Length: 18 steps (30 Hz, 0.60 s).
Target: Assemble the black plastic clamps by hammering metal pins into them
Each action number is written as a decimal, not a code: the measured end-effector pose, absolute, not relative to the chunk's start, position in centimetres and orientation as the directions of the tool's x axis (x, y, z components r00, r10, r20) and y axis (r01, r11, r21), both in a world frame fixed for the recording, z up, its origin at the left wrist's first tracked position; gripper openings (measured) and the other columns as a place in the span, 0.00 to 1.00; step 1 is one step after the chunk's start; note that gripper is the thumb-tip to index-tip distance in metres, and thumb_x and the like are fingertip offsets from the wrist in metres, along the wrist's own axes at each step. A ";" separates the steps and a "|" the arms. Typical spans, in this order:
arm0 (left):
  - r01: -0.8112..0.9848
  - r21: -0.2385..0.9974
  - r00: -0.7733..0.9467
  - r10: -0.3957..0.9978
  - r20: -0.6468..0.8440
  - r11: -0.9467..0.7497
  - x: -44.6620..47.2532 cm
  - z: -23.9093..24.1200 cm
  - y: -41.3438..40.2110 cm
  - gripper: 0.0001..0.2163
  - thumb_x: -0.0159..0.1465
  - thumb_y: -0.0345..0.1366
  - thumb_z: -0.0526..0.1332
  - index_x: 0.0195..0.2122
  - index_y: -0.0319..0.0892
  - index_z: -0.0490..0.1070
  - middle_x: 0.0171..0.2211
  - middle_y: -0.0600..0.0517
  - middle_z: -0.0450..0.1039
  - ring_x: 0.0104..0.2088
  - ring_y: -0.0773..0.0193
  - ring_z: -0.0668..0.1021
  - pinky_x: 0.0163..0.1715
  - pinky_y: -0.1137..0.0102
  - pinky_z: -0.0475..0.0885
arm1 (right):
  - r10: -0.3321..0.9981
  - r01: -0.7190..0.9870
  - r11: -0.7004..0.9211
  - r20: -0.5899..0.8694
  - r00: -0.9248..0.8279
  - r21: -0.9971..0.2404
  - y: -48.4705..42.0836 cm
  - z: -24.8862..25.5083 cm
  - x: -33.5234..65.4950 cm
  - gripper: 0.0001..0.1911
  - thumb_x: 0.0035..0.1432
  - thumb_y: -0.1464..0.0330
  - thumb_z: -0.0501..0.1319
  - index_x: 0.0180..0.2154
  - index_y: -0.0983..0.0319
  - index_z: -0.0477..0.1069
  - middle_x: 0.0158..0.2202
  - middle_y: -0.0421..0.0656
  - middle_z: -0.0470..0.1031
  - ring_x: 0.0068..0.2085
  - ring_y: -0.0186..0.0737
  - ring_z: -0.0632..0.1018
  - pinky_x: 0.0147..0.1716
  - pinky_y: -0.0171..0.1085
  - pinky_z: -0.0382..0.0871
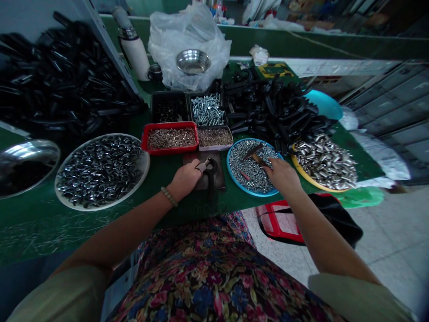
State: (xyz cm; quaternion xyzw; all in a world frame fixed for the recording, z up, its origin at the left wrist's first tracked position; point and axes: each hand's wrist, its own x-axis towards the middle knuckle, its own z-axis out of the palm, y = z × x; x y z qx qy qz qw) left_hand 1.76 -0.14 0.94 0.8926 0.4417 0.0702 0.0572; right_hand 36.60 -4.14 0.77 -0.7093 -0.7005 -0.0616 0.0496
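On a dark metal plate lies a black part with a round ring end. My left hand is closed at that ring end, its thumb and fingertips pinching there. A small bright metal piece shows at the fingertips, too small to name. My right hand is closed around the handle end of a hammer, whose head lies over a blue tray full of small metal nuts. A short reddish stick rests on the nuts.
Left stands a white basin of curved metal pieces, beside a steel bowl. Behind the plate are a red tray of pins and a bin of bolts. Black parts are heaped back right, near a yellow-rimmed tray of metal sleeves.
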 end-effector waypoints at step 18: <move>0.652 0.706 0.273 0.954 0.122 -0.277 0.6 2.7 0.9 0.05 0.65 0.34 0.55 0.39 0.42 0.69 0.33 0.52 0.73 0.34 0.64 0.76 0.38 0.71 0.70 | 0.999 0.999 0.047 0.005 -0.047 -0.006 -4.2 0.8 29.4 0.06 0.61 0.70 0.54 0.35 0.64 0.68 0.33 0.51 0.75 0.35 0.48 0.76 0.35 0.41 0.67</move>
